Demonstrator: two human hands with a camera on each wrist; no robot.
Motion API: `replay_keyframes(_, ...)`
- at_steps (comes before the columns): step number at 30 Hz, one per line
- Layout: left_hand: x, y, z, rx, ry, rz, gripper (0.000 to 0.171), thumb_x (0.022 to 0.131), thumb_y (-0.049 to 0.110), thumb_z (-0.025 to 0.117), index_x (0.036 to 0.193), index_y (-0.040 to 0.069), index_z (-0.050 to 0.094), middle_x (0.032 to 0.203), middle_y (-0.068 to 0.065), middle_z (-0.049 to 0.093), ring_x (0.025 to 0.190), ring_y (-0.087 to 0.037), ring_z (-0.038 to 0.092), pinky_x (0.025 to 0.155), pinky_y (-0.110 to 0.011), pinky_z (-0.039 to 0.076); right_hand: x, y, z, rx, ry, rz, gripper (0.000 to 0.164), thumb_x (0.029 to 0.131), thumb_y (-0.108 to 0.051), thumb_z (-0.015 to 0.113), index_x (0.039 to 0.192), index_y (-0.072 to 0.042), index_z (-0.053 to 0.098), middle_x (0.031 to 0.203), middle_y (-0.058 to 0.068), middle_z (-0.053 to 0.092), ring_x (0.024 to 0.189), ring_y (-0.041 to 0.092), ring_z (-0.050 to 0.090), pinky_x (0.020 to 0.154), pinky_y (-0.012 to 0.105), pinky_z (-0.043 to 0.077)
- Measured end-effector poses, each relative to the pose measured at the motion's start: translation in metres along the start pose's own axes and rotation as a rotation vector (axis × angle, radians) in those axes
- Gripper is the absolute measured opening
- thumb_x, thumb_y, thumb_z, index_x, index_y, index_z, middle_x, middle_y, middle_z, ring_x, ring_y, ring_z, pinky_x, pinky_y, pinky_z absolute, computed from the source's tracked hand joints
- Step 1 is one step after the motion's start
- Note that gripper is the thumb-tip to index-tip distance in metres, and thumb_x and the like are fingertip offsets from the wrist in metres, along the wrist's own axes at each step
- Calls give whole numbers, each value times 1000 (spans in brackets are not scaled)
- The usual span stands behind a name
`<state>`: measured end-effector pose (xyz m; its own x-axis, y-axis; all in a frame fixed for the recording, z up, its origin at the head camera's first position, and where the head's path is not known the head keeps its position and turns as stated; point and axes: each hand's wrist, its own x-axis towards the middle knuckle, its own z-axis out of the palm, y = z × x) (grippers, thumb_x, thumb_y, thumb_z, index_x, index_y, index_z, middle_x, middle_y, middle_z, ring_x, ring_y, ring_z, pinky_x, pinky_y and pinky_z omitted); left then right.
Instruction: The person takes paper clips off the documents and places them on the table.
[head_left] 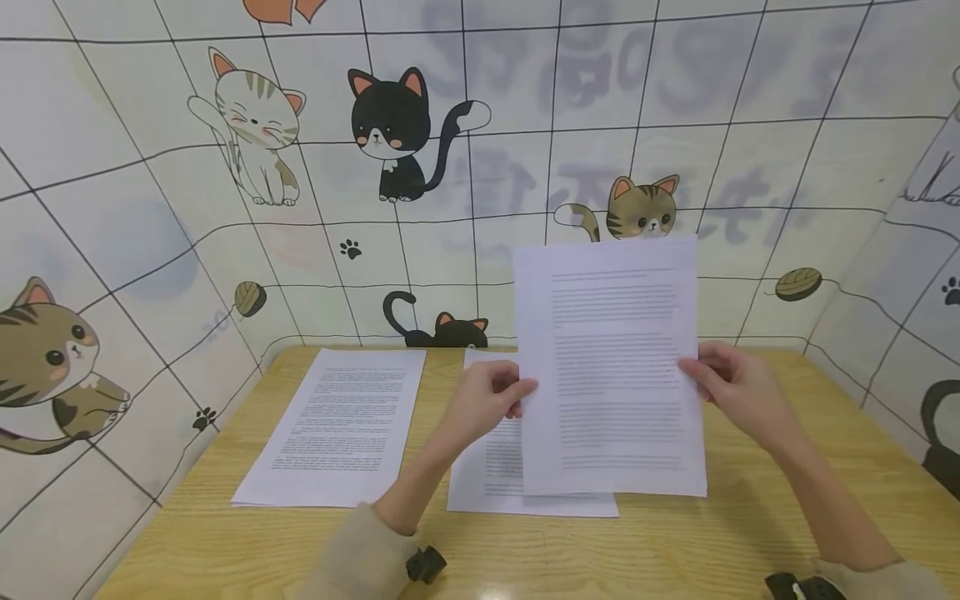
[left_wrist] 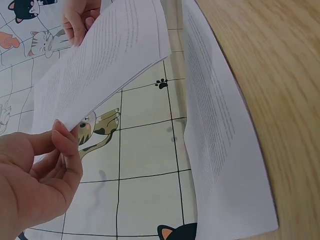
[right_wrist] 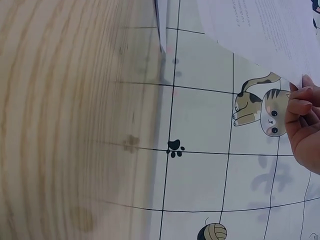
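My left hand (head_left: 482, 398) pinches the left edge of a few printed sheets (head_left: 615, 367) between thumb and fingers. On the opposite edge, my right hand (head_left: 742, 392) pinches the same sheets. They stand upright above the table, lines of text facing me. A double edge shows along these sheets in the left wrist view, so more than one is held. Behind and below them lies another printed sheet (head_left: 491, 483), partly hidden by the held sheets and my left hand. In the right wrist view, the fingers of the right hand (right_wrist: 306, 127) grip the paper's edge.
A pile of printed paper (head_left: 345, 425) lies on the left part of the wooden table (head_left: 540, 558). Around the table's back and sides stands a white gridded wall covering (head_left: 517, 183) with cartoon cats. A dark band sits at each sleeve cuff (head_left: 375, 542).
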<state>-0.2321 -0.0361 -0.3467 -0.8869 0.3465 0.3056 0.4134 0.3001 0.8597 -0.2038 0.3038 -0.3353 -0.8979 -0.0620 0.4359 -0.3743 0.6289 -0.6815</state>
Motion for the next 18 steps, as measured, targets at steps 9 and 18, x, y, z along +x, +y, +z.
replay_keyframes(9, 11, 6, 23, -61, 45, -23, 15, 93, 12, 73, 81, 3, 71, 57, 1, 60, 51, -10, 58, 50, -21, 42, -2, 19, -13, -47, 43, 62, 29, 101, -26, 64, 110, 1, 66, 73, 1, 63, 61, 10, 52, 48, 24, 39)
replay_keyframes(18, 21, 3, 50, -121, 72, -53, 11, 92, 5, 72, 86, -3, 71, 63, -2, 65, 51, -7, 61, 55, -22, 54, 1, 38, -22, -112, 115, 84, 34, 100, -27, 67, 109, 5, 69, 79, 1, 71, 62, 7, 56, 50, 20, 45)
